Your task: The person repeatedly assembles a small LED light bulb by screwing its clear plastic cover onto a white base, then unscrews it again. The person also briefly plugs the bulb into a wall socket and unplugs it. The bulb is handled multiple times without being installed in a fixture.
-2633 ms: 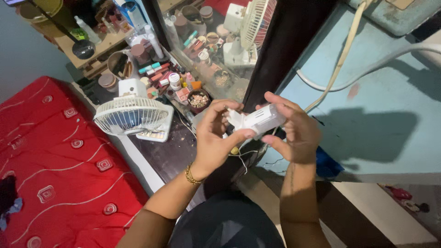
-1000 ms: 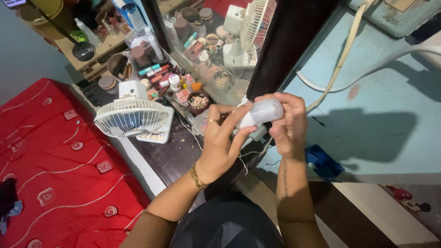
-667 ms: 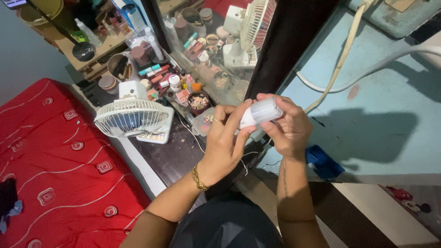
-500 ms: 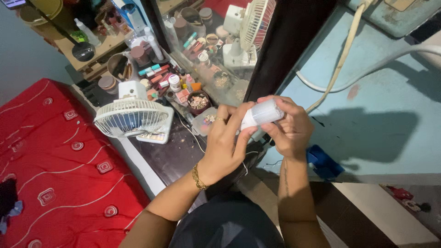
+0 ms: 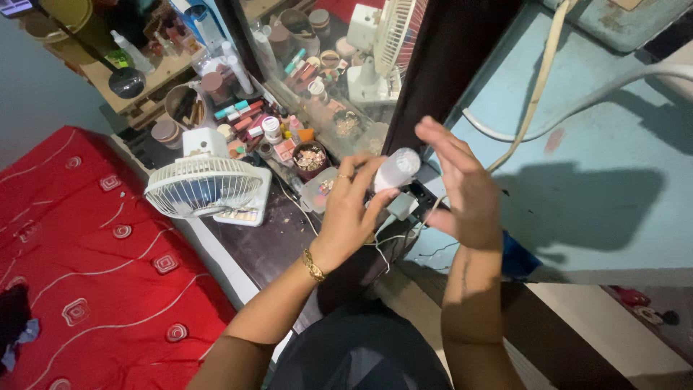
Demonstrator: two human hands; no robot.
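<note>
- While the left hand (image 5: 354,209) curls its fingers around a small white bottle (image 5: 395,170), the bottle stands up and leans a little, with its round white top end pointing up.
- Its lower part is hidden behind the left fingers, so only the top half shows.
- The right hand (image 5: 462,191) is wide open and flat, with the fingers spread and pointing up.
- That open hand holds nothing. It is just beside the bottle on the right, with a small gap between them.
- The bottle sits between the two hands, up in the air above the dark bench (image 5: 278,231).
- A gold bracelet (image 5: 312,266) is around the left wrist.
- A small white fan (image 5: 204,186) stands on the bench, well off to the left of the hands.
- Lots of little jars and tubes (image 5: 263,130) lie behind the fan, next to a mirror (image 5: 339,65).
- A small round bowl (image 5: 311,157) with little bits in it sits near the left hand.
- A red bed cover (image 5: 86,274) with white lines is far to the left.
- A light blue surface (image 5: 599,188) is on the right, with a white cord (image 5: 548,58) lying across it.
</note>
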